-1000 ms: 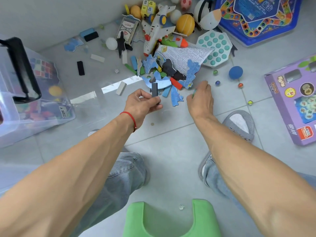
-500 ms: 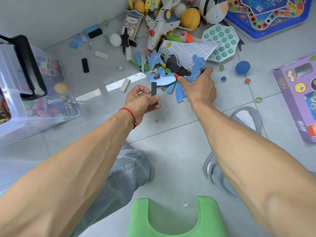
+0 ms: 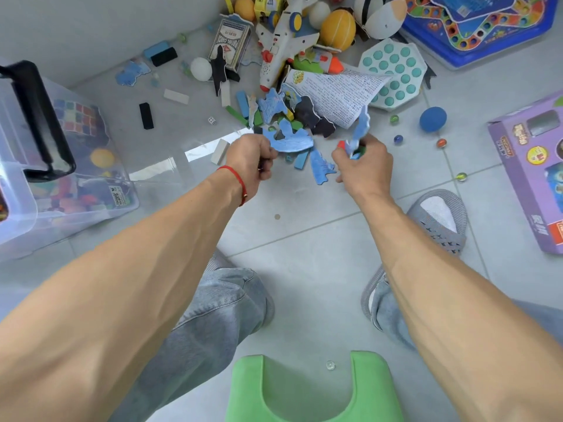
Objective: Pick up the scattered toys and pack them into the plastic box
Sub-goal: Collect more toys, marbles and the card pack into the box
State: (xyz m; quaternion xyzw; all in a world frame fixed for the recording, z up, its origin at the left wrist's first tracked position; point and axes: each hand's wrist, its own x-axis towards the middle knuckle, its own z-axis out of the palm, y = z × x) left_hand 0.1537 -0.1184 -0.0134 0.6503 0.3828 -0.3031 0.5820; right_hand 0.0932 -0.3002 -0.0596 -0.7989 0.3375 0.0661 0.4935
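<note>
Two hands work at the near edge of the toy pile on the floor. Your right hand (image 3: 364,164) has its grip clenched on a small bundle: a blue puzzle piece (image 3: 361,129) stands up out of the fist, with a red block (image 3: 341,144) and a bit of green showing beside it. Your left hand (image 3: 251,161), the one with the red string (image 3: 236,178) at the wrist, is closed into a fist around something small and dark; you cannot tell what it is from here. Between the two hands lie more blue puzzle pieces, one wide piece (image 3: 289,141) just beside your left knuckles and another (image 3: 320,167) flat on the tile near your right thumb.

Beyond them the pile spreads toward the wall: a printed paper sheet (image 3: 338,92), a white toy plane (image 3: 281,47), an orange ball (image 3: 338,25), a teal pop-bubble board (image 3: 396,71) and a card box (image 3: 230,44). A black block (image 3: 146,115), a white block (image 3: 176,96) and a die (image 3: 212,120) lie apart on the left. A blue ball (image 3: 432,118) and several marbles sit to the right, near a purple box (image 3: 533,166).

The plastic box (image 3: 27,220) stands at the far left, well apart from both hands, with a puzzle cube (image 3: 77,115) and other toys visible through its clear wall.
</note>
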